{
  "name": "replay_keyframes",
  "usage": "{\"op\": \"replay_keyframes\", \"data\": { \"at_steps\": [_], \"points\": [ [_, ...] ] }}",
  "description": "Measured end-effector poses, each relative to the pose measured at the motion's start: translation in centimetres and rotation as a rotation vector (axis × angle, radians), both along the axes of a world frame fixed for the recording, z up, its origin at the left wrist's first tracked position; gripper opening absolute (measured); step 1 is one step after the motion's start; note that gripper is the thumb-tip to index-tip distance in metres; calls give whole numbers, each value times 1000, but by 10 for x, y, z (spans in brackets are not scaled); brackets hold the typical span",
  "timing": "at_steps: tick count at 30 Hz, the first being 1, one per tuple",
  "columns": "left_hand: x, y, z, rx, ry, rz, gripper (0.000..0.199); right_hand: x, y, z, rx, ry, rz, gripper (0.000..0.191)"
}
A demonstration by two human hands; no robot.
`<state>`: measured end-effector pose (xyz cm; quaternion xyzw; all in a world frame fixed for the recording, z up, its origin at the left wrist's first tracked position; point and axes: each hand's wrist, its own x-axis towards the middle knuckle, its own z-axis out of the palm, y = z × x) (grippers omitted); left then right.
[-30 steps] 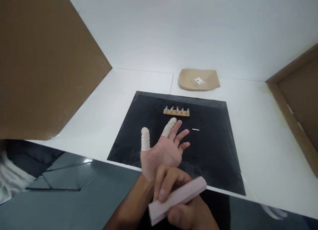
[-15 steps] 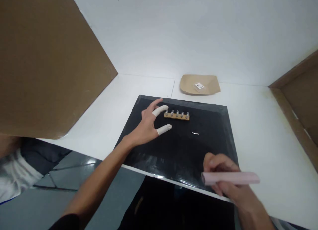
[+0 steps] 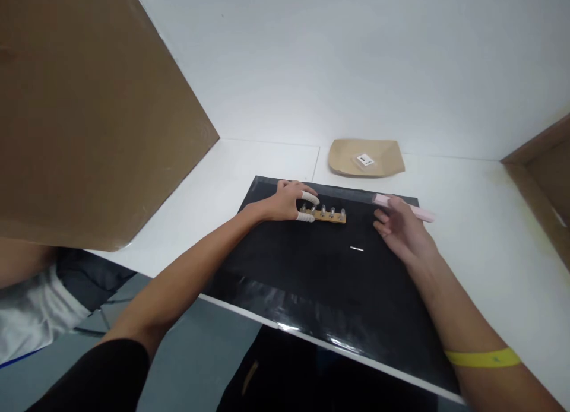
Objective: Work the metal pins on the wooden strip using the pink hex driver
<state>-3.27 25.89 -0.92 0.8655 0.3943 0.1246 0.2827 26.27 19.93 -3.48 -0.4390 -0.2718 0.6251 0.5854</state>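
My left hand (image 3: 291, 202), with white finger cots on thumb and index finger, grips the left end of a small wooden strip (image 3: 332, 218). Thumb and index finger lie on either side of it. Several small clear tips or capsules (image 3: 332, 212) stand in a row on the strip; the leftmost are partly hidden by the fingers. My right hand (image 3: 403, 225) holds a long pale pink stick-like object (image 3: 421, 212) over the mat's right edge, its kind unclear. A short, thin silvery rod (image 3: 357, 248) lies on the black mat (image 3: 303, 275) between the hands.
A brown paper tray (image 3: 387, 157) holding a small clear labelled case (image 3: 364, 160) stands on the white table (image 3: 472, 222) at the back. A large brown board (image 3: 102, 115) rises on the left, with another person's sleeve (image 3: 40, 305) below it. A brown-edged panel (image 3: 543, 162) borders the right.
My left hand has moved onto the left end of the strip, its fingers closing around it. My right hand has swung away from me with the pink object, from the front edge to beside the strip.
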Motion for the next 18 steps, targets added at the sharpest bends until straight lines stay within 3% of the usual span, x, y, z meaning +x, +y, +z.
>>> {"op": "replay_keyframes", "data": {
  "at_steps": [7,12,18],
  "points": [
    [-1,-1,-1,21,12,15,37,-9,20,-7,-27,86,14,49],
    [-1,-1,-4,23,27,11,52,-7,20,-9,-23,123,11,53],
    [1,-1,-2,9,72,-11,36,-7,14,-8,-23,141,55,51]
  ]
}}
